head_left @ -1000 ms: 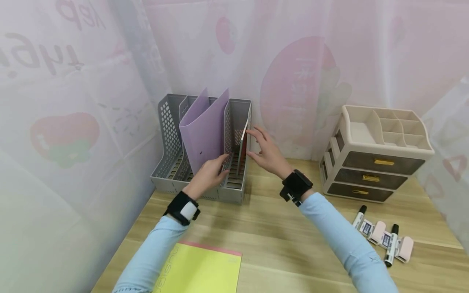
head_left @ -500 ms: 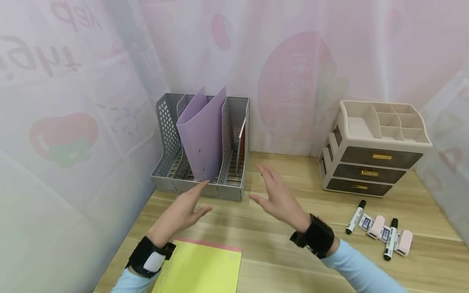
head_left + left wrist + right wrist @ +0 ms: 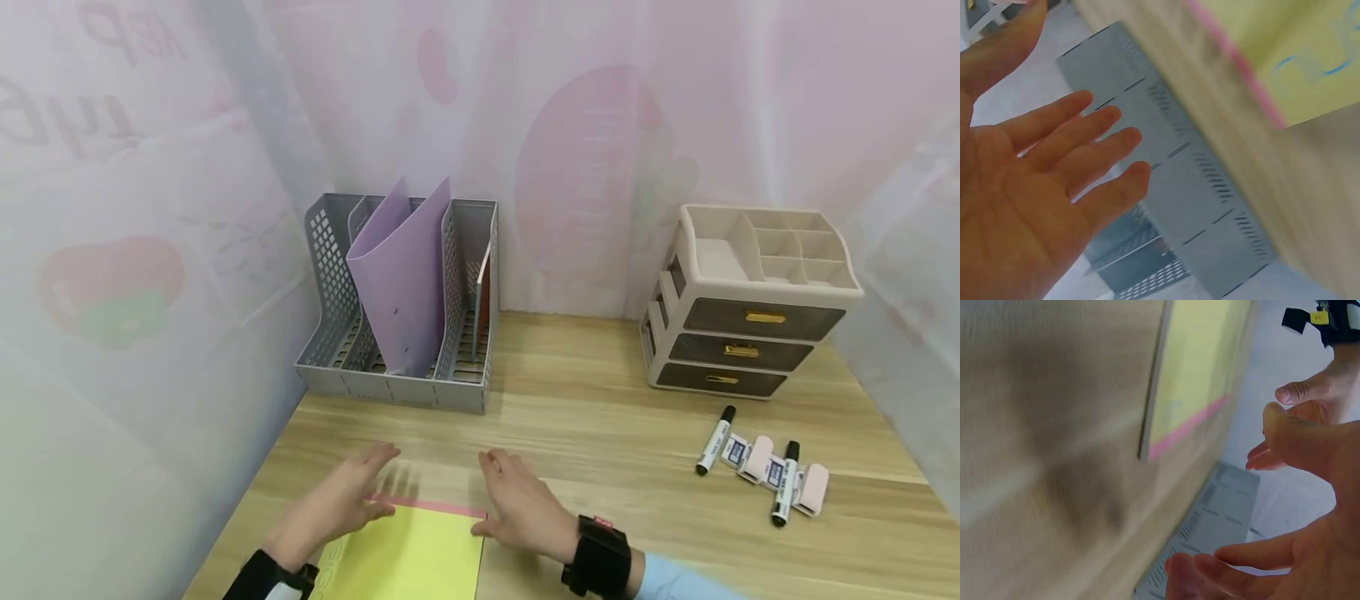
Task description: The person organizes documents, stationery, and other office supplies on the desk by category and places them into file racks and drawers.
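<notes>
- Both hands have drawn back from the grey file rack (image 3: 397, 333) since the earlier frames and now hover low over the near edge of the wooden desk (image 3: 600, 433).
- Left hand (image 3: 341, 500): fingers spread and relaxed, holding nothing, above the far left corner of the yellow pad (image 3: 405, 554) with its pink top strip; whether it touches the pad I cannot tell.
- Left wrist view: the palm (image 3: 1029, 187) is open, the pad (image 3: 1297, 56) lying apart from it.
- Rack: a purple folder (image 3: 397, 275) leans in a middle slot, a thin booklet (image 3: 483, 300) stands in the right slot.
- Right hand (image 3: 521, 508): also loosely open and empty, just beside the pad's far right corner.
- Risk, as I judge it: the pad lies flat, so fingers may slide it along the desk rather than get under its edge; an uneven lift from two corners could bend or fan its sheets.
- Far right, well apart: a beige drawer organiser (image 3: 757, 308) and black markers (image 3: 757, 462) with pink erasers.
</notes>
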The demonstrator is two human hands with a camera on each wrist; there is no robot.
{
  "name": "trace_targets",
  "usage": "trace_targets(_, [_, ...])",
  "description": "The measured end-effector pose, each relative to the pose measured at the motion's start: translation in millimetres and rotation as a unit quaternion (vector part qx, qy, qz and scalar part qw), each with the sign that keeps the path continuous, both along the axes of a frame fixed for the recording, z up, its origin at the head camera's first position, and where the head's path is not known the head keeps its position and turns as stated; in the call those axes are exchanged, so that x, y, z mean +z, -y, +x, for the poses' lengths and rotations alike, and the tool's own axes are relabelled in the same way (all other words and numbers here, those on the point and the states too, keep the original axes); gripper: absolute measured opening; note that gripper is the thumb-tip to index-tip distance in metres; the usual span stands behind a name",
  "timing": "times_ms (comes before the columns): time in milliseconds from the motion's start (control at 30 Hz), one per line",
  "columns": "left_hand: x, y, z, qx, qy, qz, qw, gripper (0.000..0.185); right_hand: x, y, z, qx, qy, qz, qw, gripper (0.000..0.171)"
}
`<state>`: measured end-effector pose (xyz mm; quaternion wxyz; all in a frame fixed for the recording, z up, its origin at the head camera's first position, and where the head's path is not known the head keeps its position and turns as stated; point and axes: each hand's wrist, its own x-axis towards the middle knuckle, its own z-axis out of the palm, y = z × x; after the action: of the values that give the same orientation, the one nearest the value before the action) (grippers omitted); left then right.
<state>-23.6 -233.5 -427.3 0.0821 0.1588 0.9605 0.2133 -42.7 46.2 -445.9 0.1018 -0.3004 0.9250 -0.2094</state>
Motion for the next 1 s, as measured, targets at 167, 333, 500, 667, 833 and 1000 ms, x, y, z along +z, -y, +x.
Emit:
trace_targets(167, [-17.3,0.2,11.4,-0.005,0.054,-0.016,0.9984,0.068,-13.9,11.2,12.0,0.026,0.013,0.033,0.999,0.082])
trace_targets(333, [-25.8,-3.5,16.3,-0.017,0.025,-0.072,0.9969,0.063,-21.7,18.0,15.2,0.04,0.01,0.057,0.998,0.063])
trace_targets(500, [-32.6,-8.9,18.7,-0.028,-0.041,-0.143,0.9885,0.061,-27.6,25.4,18.2,0.054,-0.017,0.091,0.994,0.063])
trace_targets(667, [-38.3,-12.7,20.3,-0.033,-0.088,-0.178,0.9796,0.061,-32.3,30.1,22.2,0.064,-0.064,0.123,0.988,0.066])
trace_targets(833, [-42.0,-15.3,15.4,-0.026,-0.109,-0.178,0.9776,0.063,-37.1,31.8,22.5,0.067,-0.105,0.138,0.983,0.066])
trace_targets(1000, [-42.2,-16.4,14.6,-0.007,-0.103,-0.172,0.9798,0.061,-38.4,32.3,16.8,0.061,-0.073,0.099,0.991,0.069])
